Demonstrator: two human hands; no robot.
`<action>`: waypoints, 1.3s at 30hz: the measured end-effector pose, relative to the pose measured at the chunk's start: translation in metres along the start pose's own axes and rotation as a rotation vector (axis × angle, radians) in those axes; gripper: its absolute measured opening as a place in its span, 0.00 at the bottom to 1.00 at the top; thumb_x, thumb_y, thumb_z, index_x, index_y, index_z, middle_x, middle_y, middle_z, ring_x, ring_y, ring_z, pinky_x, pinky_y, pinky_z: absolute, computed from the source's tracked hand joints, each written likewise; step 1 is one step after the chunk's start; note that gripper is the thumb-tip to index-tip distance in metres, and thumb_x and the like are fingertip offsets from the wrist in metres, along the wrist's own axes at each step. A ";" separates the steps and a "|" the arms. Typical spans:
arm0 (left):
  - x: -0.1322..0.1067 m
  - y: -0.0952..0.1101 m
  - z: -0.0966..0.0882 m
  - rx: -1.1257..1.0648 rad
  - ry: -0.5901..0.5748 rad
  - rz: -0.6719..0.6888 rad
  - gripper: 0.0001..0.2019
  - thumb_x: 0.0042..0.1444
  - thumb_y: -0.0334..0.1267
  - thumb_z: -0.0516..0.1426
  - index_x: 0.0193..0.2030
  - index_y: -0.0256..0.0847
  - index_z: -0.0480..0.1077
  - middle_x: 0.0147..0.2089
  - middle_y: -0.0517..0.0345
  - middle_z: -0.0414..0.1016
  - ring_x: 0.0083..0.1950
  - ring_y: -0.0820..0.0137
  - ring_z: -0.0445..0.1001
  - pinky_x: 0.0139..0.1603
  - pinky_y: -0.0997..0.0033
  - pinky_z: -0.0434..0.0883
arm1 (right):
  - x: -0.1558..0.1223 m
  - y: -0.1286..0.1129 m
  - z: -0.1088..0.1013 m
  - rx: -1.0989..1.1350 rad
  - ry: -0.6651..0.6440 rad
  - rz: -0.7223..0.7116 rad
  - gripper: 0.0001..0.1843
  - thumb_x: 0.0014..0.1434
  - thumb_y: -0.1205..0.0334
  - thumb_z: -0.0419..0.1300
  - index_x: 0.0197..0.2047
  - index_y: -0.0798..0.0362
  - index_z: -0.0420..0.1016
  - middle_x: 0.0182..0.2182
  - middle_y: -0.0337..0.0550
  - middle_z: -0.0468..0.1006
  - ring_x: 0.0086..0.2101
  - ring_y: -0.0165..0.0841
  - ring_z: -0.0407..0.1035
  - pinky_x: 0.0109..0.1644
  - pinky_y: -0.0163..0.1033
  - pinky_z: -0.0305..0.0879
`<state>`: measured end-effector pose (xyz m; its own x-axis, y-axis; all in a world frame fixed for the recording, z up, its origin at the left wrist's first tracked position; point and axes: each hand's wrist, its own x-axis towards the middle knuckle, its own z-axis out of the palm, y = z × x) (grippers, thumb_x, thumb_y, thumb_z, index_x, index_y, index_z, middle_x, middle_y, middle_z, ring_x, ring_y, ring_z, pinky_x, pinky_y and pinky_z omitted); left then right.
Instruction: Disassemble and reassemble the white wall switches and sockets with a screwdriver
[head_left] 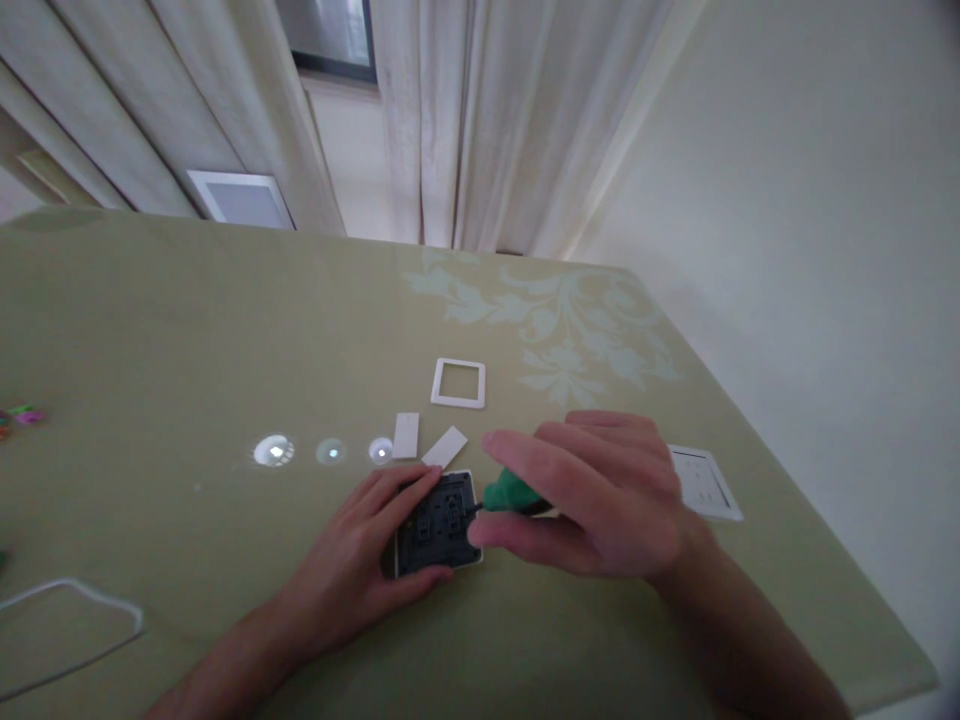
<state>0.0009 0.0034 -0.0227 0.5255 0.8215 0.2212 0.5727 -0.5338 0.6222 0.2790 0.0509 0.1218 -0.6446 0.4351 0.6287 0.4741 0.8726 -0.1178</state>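
Note:
A wall switch [439,535] with a black inside and a white rim lies on the table. My left hand [382,540] grips it from the left, fingers on its top edge and thumb along the near edge. In my right hand [600,495] is a green-handled screwdriver [510,490], its shaft pointing left at the switch's right part. Whether the tip sits in a screw is too small to tell. Just beyond the switch lie a white rectangular cover plate [406,436] and a tilted second cover plate [445,447]. Farther back rests a white square frame [458,383].
A white switch panel [705,484] lies right of my right hand, partly hidden by it. At the left are a white cable [75,585] and small colourful items [22,414]. A wall [825,300] borders the table [225,330] on the right; curtains [525,120] hang behind.

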 end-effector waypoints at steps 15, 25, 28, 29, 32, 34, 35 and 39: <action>0.001 0.001 -0.003 -0.006 -0.011 0.006 0.42 0.65 0.49 0.68 0.81 0.58 0.53 0.74 0.47 0.69 0.72 0.48 0.71 0.70 0.42 0.75 | -0.002 0.006 0.004 0.090 0.093 0.042 0.25 0.65 0.47 0.73 0.57 0.53 0.80 0.31 0.38 0.83 0.28 0.32 0.73 0.33 0.39 0.69; 0.000 -0.002 -0.001 -0.007 -0.006 0.010 0.42 0.65 0.49 0.69 0.80 0.57 0.53 0.74 0.47 0.69 0.72 0.49 0.71 0.70 0.42 0.75 | 0.005 0.006 -0.003 0.467 -0.042 0.116 0.18 0.65 0.55 0.75 0.54 0.52 0.80 0.41 0.39 0.85 0.40 0.29 0.79 0.45 0.34 0.74; 0.001 -0.001 -0.001 -0.020 -0.006 0.011 0.42 0.65 0.48 0.68 0.80 0.56 0.54 0.74 0.48 0.69 0.72 0.49 0.71 0.71 0.42 0.75 | 0.003 0.000 0.006 0.273 0.059 0.123 0.20 0.62 0.50 0.77 0.49 0.51 0.79 0.34 0.35 0.83 0.31 0.27 0.74 0.37 0.34 0.69; 0.001 -0.001 -0.001 -0.022 -0.005 0.011 0.42 0.65 0.48 0.69 0.80 0.56 0.55 0.74 0.48 0.69 0.72 0.48 0.71 0.71 0.42 0.75 | 0.003 -0.002 0.008 0.247 0.067 0.124 0.20 0.63 0.49 0.76 0.49 0.51 0.78 0.33 0.35 0.83 0.31 0.27 0.74 0.37 0.34 0.68; 0.002 -0.002 0.000 -0.024 0.008 0.014 0.41 0.64 0.49 0.69 0.79 0.57 0.56 0.74 0.47 0.69 0.72 0.47 0.71 0.70 0.42 0.75 | 0.004 -0.007 0.011 0.274 -0.037 0.175 0.24 0.66 0.43 0.72 0.54 0.51 0.77 0.38 0.39 0.85 0.36 0.30 0.78 0.42 0.35 0.71; 0.002 -0.003 0.001 -0.029 0.019 0.020 0.41 0.63 0.49 0.70 0.78 0.57 0.57 0.72 0.47 0.71 0.70 0.47 0.73 0.69 0.42 0.76 | 0.005 -0.007 0.007 0.356 -0.186 0.236 0.24 0.69 0.44 0.70 0.57 0.51 0.76 0.43 0.41 0.86 0.42 0.32 0.80 0.47 0.35 0.72; 0.003 -0.003 0.002 -0.030 0.026 0.019 0.40 0.63 0.48 0.70 0.78 0.57 0.58 0.72 0.47 0.71 0.70 0.47 0.73 0.68 0.42 0.76 | 0.005 -0.007 0.004 0.402 -0.254 0.262 0.22 0.70 0.46 0.69 0.58 0.51 0.76 0.45 0.42 0.86 0.45 0.33 0.80 0.50 0.36 0.73; 0.002 0.003 0.005 -0.041 0.034 0.008 0.41 0.60 0.45 0.71 0.78 0.56 0.60 0.71 0.48 0.73 0.70 0.47 0.74 0.68 0.42 0.77 | 0.003 0.002 -0.011 0.558 -0.226 0.393 0.18 0.69 0.55 0.71 0.59 0.49 0.78 0.47 0.43 0.87 0.46 0.36 0.82 0.50 0.39 0.75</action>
<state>0.0070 0.0027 -0.0245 0.5075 0.8242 0.2511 0.5424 -0.5320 0.6502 0.2844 0.0513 0.1325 -0.6263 0.7231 0.2913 0.3585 0.5990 -0.7161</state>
